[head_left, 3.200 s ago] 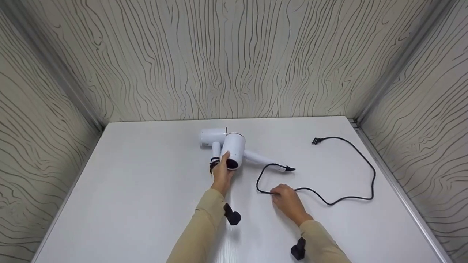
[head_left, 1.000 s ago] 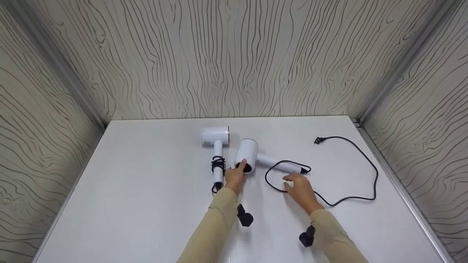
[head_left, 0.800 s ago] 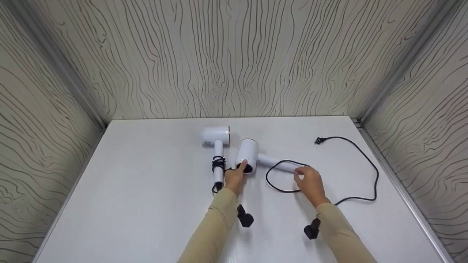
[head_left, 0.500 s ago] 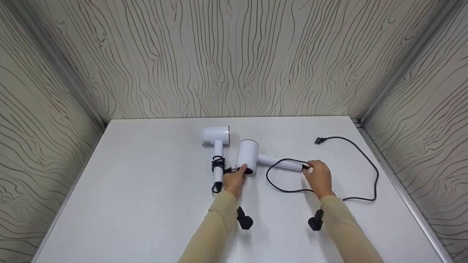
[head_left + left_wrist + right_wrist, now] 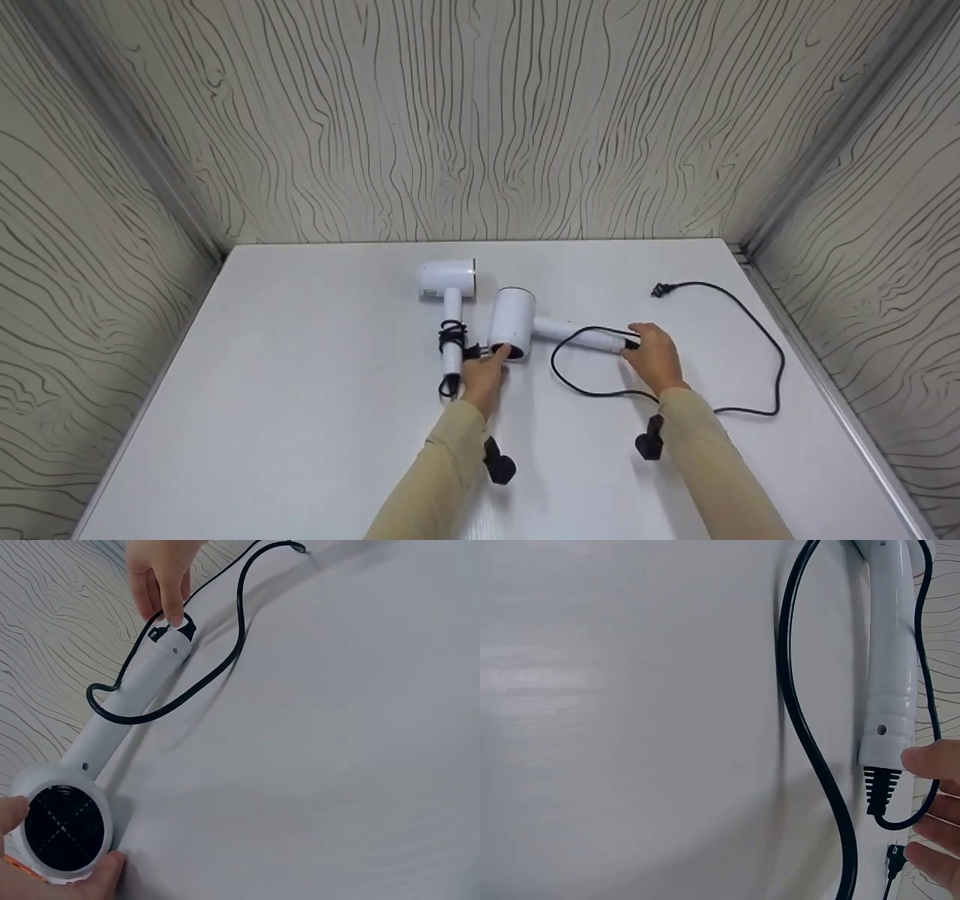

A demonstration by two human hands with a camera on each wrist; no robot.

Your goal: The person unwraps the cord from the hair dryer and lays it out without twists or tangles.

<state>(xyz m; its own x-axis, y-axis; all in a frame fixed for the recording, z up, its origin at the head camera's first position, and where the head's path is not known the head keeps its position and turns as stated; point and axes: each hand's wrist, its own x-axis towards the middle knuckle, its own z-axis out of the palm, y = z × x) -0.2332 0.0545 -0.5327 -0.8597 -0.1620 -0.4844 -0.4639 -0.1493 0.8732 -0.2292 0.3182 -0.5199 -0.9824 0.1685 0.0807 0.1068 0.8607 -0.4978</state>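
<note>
Two white hair dryers lie on the white table. My left hand [image 5: 486, 379] grips the barrel of the right-hand hair dryer [image 5: 513, 321], thumb at the rim of its dark round end [image 5: 64, 828]. Its handle [image 5: 891, 652] points right. At the handle's tip, my right hand [image 5: 654, 358] has its thumb against the white end and its fingers loosely round the black cord [image 5: 931, 701], close to the ribbed cord sleeve [image 5: 882, 790]. The other hair dryer [image 5: 448, 279] lies to the left, its cord [image 5: 452, 334] wound round its handle, with a plug [image 5: 474, 351] near my left fingers.
The free cord loops below the handle, passes under my right forearm and curves up to its plug [image 5: 661, 290] at the right. Wood-grain patterned walls [image 5: 480, 120] enclose the back and sides. A black wrist camera [image 5: 499, 461] is on each sleeve.
The gripped hair dryer has moved right and toward me, off the other one. My right hand has let go of the cord's middle and moved up and right to the handle's tip.
</note>
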